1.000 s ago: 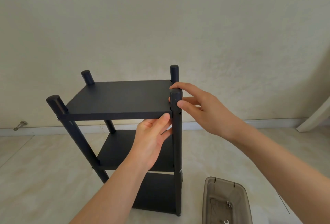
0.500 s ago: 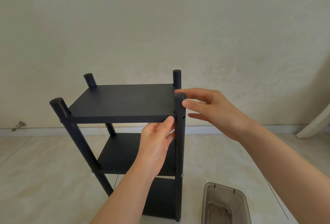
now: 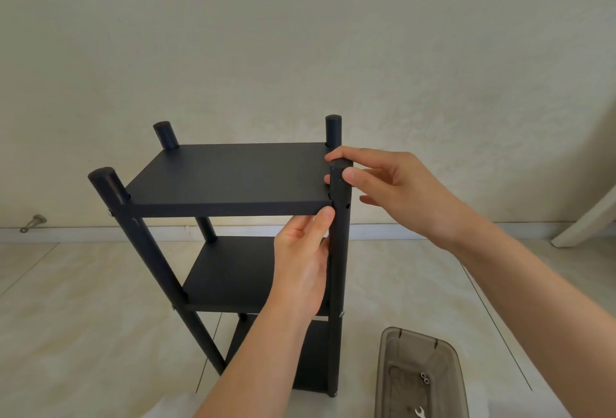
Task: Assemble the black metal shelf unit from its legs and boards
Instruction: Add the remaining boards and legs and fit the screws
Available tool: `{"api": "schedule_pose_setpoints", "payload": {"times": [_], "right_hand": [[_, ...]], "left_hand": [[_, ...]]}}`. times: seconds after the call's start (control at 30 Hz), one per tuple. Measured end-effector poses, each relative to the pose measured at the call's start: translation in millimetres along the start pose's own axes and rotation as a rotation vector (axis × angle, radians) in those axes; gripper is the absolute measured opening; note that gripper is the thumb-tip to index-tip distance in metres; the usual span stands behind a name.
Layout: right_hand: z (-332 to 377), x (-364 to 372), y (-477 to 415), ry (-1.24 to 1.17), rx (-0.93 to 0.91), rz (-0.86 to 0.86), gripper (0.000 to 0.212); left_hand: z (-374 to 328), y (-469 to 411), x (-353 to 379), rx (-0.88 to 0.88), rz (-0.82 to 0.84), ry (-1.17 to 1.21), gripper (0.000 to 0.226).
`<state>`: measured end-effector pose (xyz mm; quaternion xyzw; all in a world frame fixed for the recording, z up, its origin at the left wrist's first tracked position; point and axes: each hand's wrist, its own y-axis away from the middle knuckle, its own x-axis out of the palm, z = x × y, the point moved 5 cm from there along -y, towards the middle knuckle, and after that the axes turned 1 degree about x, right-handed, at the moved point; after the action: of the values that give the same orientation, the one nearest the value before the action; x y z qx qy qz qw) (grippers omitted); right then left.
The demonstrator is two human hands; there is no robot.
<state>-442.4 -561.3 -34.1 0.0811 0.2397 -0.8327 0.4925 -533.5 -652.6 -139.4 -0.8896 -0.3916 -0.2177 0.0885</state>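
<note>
Black shelf unit (image 3: pixel 233 271) upright on tiled floor (image 3: pixel 83 317), right hand (image 3: pixel 400 191) pinching top of near right leg (image 3: pixel 338 267), left hand (image 3: pixel 300 267) gripping top board (image 3: pixel 230 174) corner beside it, thumb on front edge, grey bin (image 3: pixel 400 351) near.

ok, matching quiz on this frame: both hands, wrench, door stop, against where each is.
1 left hand
2 right hand
3 wrench
4 door stop

A in the bin
B pinching the top of the near right leg
C thumb on the top board, at its front edge
D low at the far left

Pairs: 1-C, 2-B, 3-A, 4-D
</note>
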Motion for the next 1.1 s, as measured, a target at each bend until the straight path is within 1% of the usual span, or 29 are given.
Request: {"api": "schedule_pose_setpoints", "payload": {"times": [0.07, 0.17, 0.23, 0.3, 0.33, 0.4, 0.47, 0.53, 0.67, 0.77, 0.83, 0.9, 0.93, 1.0, 1.07, 1.1], "right_hand": [[0, 1, 1, 0.001, -0.009, 0.001, 0.027], [-1, 1, 1, 0.017, -0.005, -0.014, 0.028], [-5, -3, 2, 0.036, 0.005, -0.025, 0.034], [-12, -9, 5, -0.002, 0.045, -0.025, 0.041], [-19, -12, 8, -0.057, 0.083, -0.033, 0.041], [-37, -22, 12, -0.158, 0.174, -0.092, 0.034], [-67, -27, 15, -0.123, 0.302, -0.142, 0.022], [-107, -20, 21, -0.051, 0.476, -0.086, 0.018], [-200, 4, 53, 0.141, 0.774, 0.107, 0.013], [-266, 23, 95, 0.233, 0.958, 0.168, 0.015], [-298, 38, 125, 0.298, 1.040, 0.196, 0.015], [-320, 52, 148, 0.403, 1.086, 0.247, 0.031], [-327, 59, 157, 0.416, 1.107, 0.252, 0.037], [-339, 72, 171, 0.338, 1.171, 0.219, 0.038], [-346, 85, 179, 0.267, 1.227, 0.222, 0.032], [-349, 92, 181, 0.262, 1.238, 0.234, 0.039]], "left_hand": [[2, 1, 1, -0.009, -0.011, 0.010, 0.034], [3, 1, 2, -0.012, -0.009, 0.014, 0.030], [2, 1, 2, -0.012, 0.003, 0.025, 0.029], [1, 0, 2, -0.010, 0.017, 0.020, 0.029], [0, 1, 2, -0.012, 0.019, 0.018, 0.028], [0, 0, 1, -0.019, 0.014, 0.017, 0.029], [-1, 0, 1, -0.018, 0.014, 0.024, 0.033], [-2, -1, 1, -0.009, 0.019, 0.028, 0.031], [-2, 2, 1, -0.012, 0.033, 0.024, 0.028], [-3, 3, 1, -0.010, 0.056, 0.037, 0.021], [-4, 3, 2, -0.010, 0.070, 0.051, 0.019], [-4, 3, 2, -0.014, 0.083, 0.062, 0.017], [-4, 3, 2, -0.018, 0.088, 0.061, 0.016], [-4, 4, 2, -0.023, 0.092, 0.057, 0.016], [-4, 4, 1, -0.029, 0.088, 0.047, 0.013], [-4, 4, 1, -0.031, 0.091, 0.042, 0.012]]}}
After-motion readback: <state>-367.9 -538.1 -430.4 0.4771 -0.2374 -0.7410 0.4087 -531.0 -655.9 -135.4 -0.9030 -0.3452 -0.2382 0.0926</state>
